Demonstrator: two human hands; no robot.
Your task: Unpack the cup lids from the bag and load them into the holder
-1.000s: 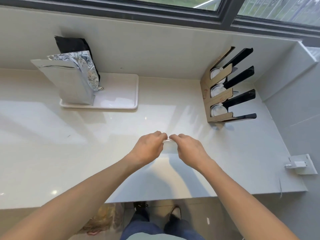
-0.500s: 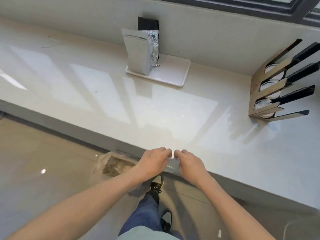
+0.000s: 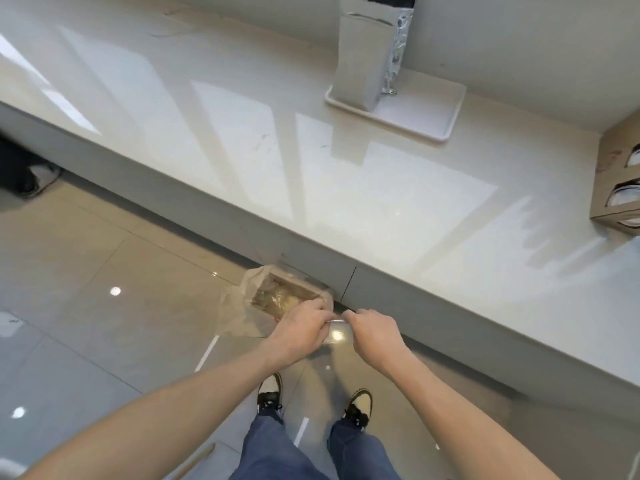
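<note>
My left hand (image 3: 300, 328) and my right hand (image 3: 374, 332) are close together over the floor, just off the counter's front edge. Between them they pinch a thin, see-through plastic bag (image 3: 335, 336), stretched flat; I cannot see anything inside it. The cardboard lid holder (image 3: 612, 174) stands on the counter at the far right, cut off by the frame edge, with white cup lids (image 3: 625, 197) showing in its slots.
A plastic-lined bin (image 3: 277, 299) sits on the floor right under my left hand, against the counter base. A white tray (image 3: 433, 109) on the counter (image 3: 311, 174) carries a silver foil pouch (image 3: 362, 57). Someone's shoe (image 3: 33, 178) shows at the left edge.
My hands, still pinching the clear bag, have come off the counter and down over the floor beside the bin. My view has swung left and down, pushing the holder to the right edge.
</note>
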